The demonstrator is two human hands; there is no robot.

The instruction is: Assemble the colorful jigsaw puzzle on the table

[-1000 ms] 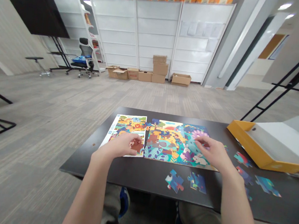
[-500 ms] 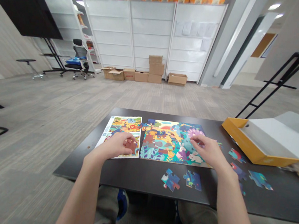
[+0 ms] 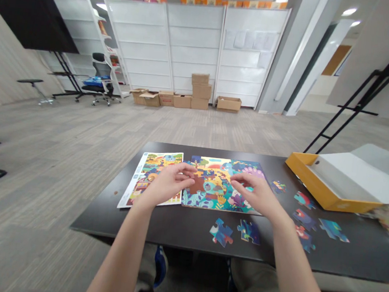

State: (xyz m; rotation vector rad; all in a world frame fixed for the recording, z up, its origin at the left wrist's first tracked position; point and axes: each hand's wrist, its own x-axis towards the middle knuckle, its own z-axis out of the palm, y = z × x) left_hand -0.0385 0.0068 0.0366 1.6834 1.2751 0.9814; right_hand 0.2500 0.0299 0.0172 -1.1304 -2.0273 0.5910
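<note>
A colourful jigsaw puzzle [image 3: 218, 185] lies partly assembled on a dark table [image 3: 180, 227]. My left hand [image 3: 166, 182] pinches a brown puzzle piece [image 3: 198, 183] and holds it over the puzzle's left part. My right hand [image 3: 257, 193] rests on the puzzle's right half, fingers bent and pressing down. A printed reference sheet [image 3: 143, 178] lies just left of the puzzle, partly under my left hand.
Loose puzzle pieces lie near the front edge [image 3: 220, 232] [image 3: 248, 231] and to the right [image 3: 333, 229]. A yellow box with a white lid [image 3: 336, 178] stands at the right. Beyond are cardboard boxes [image 3: 199, 91], white shelving, an office chair [image 3: 97, 79] and a black easel [image 3: 359, 111].
My left hand has carried the brown piece rightwards from the reference sheet onto the puzzle. My right hand has slid a little left across the puzzle.
</note>
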